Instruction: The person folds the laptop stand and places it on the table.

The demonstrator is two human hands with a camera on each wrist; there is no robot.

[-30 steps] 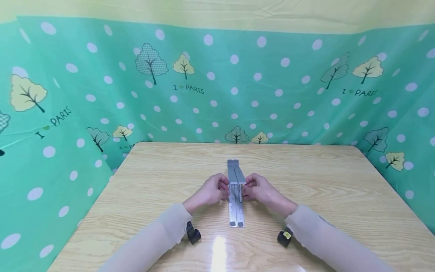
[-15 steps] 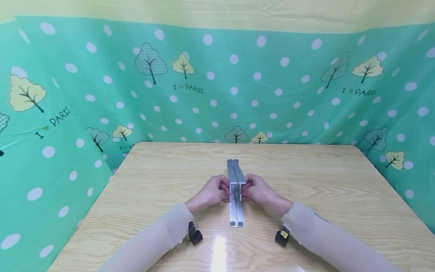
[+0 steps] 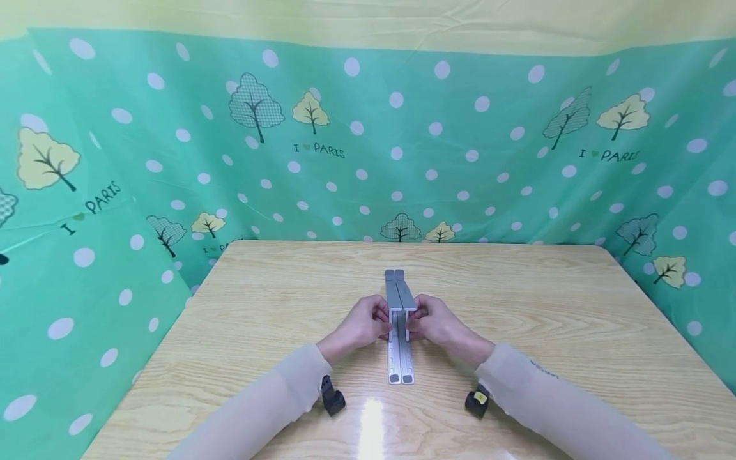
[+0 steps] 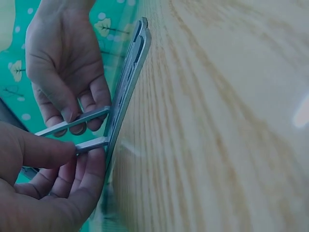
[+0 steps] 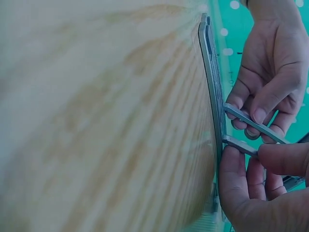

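Note:
A grey metal folding laptop stand (image 3: 400,295) stands lengthwise on the table, its two rails side by side and its upper arms raised on two support legs. On the left side, my left hand (image 3: 363,322) pinches one support leg (image 4: 91,144) between thumb and fingers, close above the base rail (image 5: 212,77). Across from it, my right hand (image 3: 439,321) pinches the other leg (image 4: 87,117) the same way. Both legs meet the notched base in the wrist views. Fingertips behind the legs are partly hidden in the head view.
The wood-grain table (image 3: 276,281) reaches back to a green dotted curtain (image 3: 322,185), which also hangs along the left and right sides. Black wrist cameras, left (image 3: 333,396) and right (image 3: 476,400), sit below the sleeves. Light glares off the table's front (image 3: 370,428).
Both hands have shifted slightly along the legs, the right one moving a little inward and closer to the stand. The stand stays in nearly the same place and pose.

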